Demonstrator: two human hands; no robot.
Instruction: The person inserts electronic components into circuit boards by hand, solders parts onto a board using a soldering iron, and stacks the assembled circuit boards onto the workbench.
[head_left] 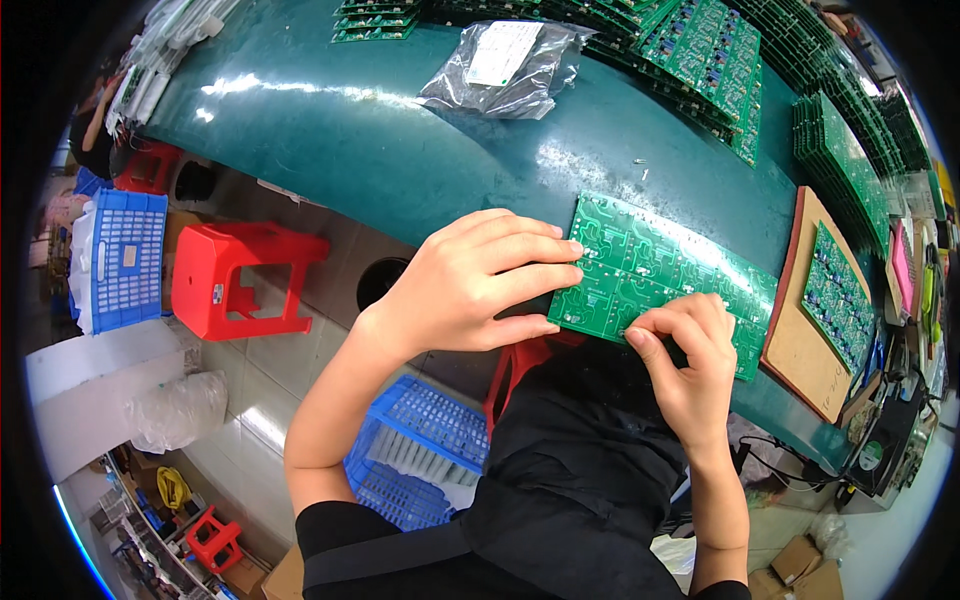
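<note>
A green circuit board (650,255) lies at the near edge of the teal table, its bare printed face up. My left hand (480,275) holds the board at its left end, fingertips at the edge and thumb by the near corner. Over the board's near edge, my right hand (690,350) is closed, thumb and forefinger pinched together. Whatever sits in that pinch is too small or hidden to make out. A few tiny metal parts (641,161) lie on the table beyond the board.
A clear plastic bag (510,70) with a white label lies farther back. Stacked populated boards (700,60) fill the far right. A populated board (838,300) rests on a brown panel (785,290). Left are a red stool (240,280) and blue crates (125,262).
</note>
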